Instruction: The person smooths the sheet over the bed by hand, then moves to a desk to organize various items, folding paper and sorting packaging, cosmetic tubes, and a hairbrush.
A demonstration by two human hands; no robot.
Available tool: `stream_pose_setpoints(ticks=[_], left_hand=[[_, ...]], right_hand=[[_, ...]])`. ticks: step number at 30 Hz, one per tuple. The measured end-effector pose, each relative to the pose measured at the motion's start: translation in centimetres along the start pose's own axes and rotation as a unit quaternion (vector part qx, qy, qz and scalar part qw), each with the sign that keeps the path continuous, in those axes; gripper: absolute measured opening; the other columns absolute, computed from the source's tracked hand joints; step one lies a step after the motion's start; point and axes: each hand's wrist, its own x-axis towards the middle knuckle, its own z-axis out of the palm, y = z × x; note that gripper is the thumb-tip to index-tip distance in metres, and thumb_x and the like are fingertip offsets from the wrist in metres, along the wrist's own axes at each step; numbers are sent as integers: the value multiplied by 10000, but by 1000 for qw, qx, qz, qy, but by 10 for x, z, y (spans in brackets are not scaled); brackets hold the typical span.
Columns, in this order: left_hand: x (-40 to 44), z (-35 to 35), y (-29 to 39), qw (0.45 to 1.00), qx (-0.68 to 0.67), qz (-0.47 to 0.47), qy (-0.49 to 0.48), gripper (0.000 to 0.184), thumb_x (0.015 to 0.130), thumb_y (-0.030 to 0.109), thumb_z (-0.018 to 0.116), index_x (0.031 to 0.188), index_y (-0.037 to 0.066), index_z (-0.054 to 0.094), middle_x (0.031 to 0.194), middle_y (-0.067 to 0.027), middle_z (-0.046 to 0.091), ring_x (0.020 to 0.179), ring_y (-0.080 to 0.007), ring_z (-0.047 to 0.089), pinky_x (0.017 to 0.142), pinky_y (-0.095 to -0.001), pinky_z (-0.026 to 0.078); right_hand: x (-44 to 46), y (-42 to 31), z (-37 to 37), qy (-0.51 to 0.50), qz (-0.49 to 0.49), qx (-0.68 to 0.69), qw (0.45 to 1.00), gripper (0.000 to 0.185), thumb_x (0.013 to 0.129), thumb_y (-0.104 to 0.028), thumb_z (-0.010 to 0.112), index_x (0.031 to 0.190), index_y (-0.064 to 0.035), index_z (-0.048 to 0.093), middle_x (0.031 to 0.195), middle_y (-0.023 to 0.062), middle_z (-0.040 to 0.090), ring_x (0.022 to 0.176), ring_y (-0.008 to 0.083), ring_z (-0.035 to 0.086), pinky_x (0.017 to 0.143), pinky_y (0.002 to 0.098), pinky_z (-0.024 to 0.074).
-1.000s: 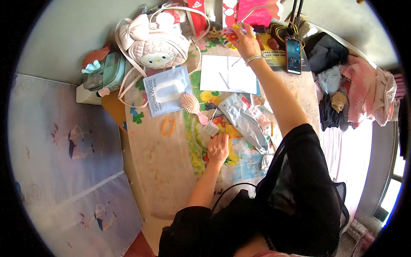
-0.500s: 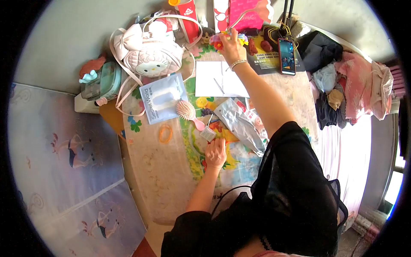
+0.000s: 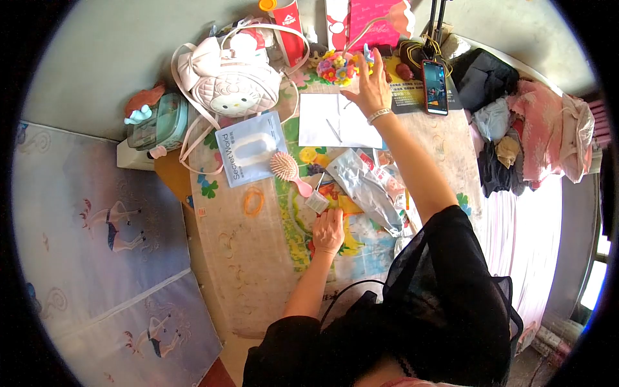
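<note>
My right hand (image 3: 373, 92) reaches over the back of the table, its fingers spread. Its fingertips are beside a bunch of small colourful flowers (image 3: 336, 68), and whether they touch it I cannot tell. Under that wrist lies a white sheet of paper (image 3: 316, 122) with a thin dark pen (image 3: 333, 131) on it. My left hand (image 3: 329, 232) rests on the patterned tabletop with its fingers curled in, and nothing shows in them. Just beyond its knuckles lies a small whitish tag (image 3: 316, 202), and a pink hairbrush (image 3: 288, 171) is farther up.
A silver pouch (image 3: 366, 191) lies right of centre, with a blue-grey packet (image 3: 250, 148) to the left. A white handbag (image 3: 232, 84), red cup (image 3: 288, 29) and pink lamp shade (image 3: 401, 19) stand behind. A propped phone (image 3: 435, 87) and piled clothes (image 3: 538, 129) are at right.
My right hand has drawn back to the right from the flowers and its fingers have spread, so more of the flowers shows. The left hand stays at the same spot on the table.
</note>
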Motion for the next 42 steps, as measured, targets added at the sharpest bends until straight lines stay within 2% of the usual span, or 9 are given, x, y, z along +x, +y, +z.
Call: stream_pose_setpoints(ticks=[7,12,14,17,19,24,33,39,42], left_hand=[[2,-4,1,1000,9,3,6,112,720,138,516,796,95,446,666,-38,449,637,-190,476,560,-305,395],[1,-2,1,1000,9,0,-2,112,724,142,519,790,96,441,673,-41,453,636,-194,476,562,-307,397],[1,-2,1,1000,9,-4,-7,109,726,141,517,788,96,440,674,-42,454,634,-195,477,562,-307,397],[1,-3,2,1000,19,1,22,110,728,147,515,783,96,435,672,-43,451,631,-198,476,554,-309,396],[2,-3,2,1000,1,4,17,114,724,148,516,785,94,435,666,-42,444,626,-197,476,542,-310,394],[3,-2,1,1000,5,7,16,114,701,122,517,781,86,444,646,-52,449,599,-212,482,520,-326,396],[2,0,0,1000,-9,4,18,134,694,116,517,808,81,455,654,-50,457,603,-211,487,526,-326,400],[2,-2,0,1000,-16,5,14,163,684,88,523,838,66,474,662,-64,477,603,-218,500,522,-327,416],[1,0,0,1000,-4,5,9,133,702,109,510,822,79,462,667,-53,466,613,-208,489,536,-320,403]], right_hand=[[-54,8,-2,0,18,142,990,733,621,-200,699,1214,-101,281,1260,183,219,1129,355,324,889,380,371],[-103,21,-3,-92,71,155,981,485,669,-178,645,1086,-61,428,1151,171,373,1028,325,415,846,367,382],[-116,17,-15,-186,5,176,967,326,690,-146,603,989,-57,511,1013,136,495,934,293,478,787,354,409],[-107,25,0,-176,30,187,966,239,705,-112,565,938,-65,546,901,117,548,882,264,513,769,343,420],[-88,32,19,-142,26,172,974,207,705,-78,536,911,-77,560,861,104,562,860,250,527,757,346,423],[-38,37,64,-76,-142,-26,987,108,737,-107,459,782,-86,556,826,60,552,797,229,540,698,352,424],[-22,29,60,-267,-161,-123,942,127,747,-135,469,752,-74,580,857,107,589,823,241,577,727,350,437],[-45,-5,47,-305,-28,102,946,122,690,-133,509,796,-82,541,763,127,591,756,287,572,669,380,453],[-55,-12,52,-343,8,91,935,184,675,-160,546,844,-89,562,801,110,601,803,261,573,713,351,447]])
